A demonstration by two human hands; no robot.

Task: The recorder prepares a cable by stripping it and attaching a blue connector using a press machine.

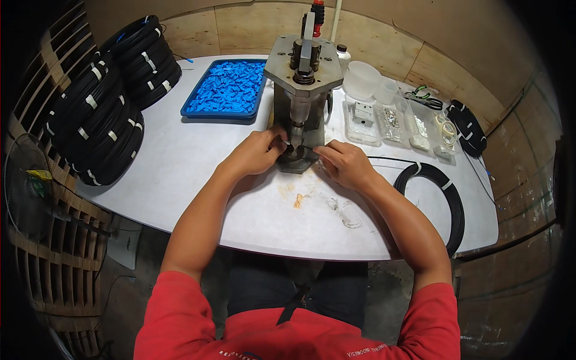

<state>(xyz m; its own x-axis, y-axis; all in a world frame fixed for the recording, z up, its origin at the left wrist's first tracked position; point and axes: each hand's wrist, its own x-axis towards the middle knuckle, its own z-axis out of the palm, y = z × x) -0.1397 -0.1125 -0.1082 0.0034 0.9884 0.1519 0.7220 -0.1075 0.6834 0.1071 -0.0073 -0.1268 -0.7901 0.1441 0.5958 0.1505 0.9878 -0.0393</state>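
A metal bench press (303, 66) stands in the middle of the table, its vertical ram (299, 111) coming down to a dark base plate (297, 165). My left hand (257, 150) is at the left of the ram's lower end, fingers closed; whatever small thing they pinch is too hidden to name. On the other side, my right hand (345, 161) pinches a thin black cable, whose short end points in under the ram. Behind that hand the cable (390, 158) leads to a black cable coil (453, 201) bound with white tape, lying at the right.
Stacks of taped black coils (99, 132) rise at the left. A blue tray (191, 114) of small blue pieces sits beside the press. Clear containers (363, 135) with small parts, pliers (426, 99) and a black bundle (468, 129) occupy the back right.
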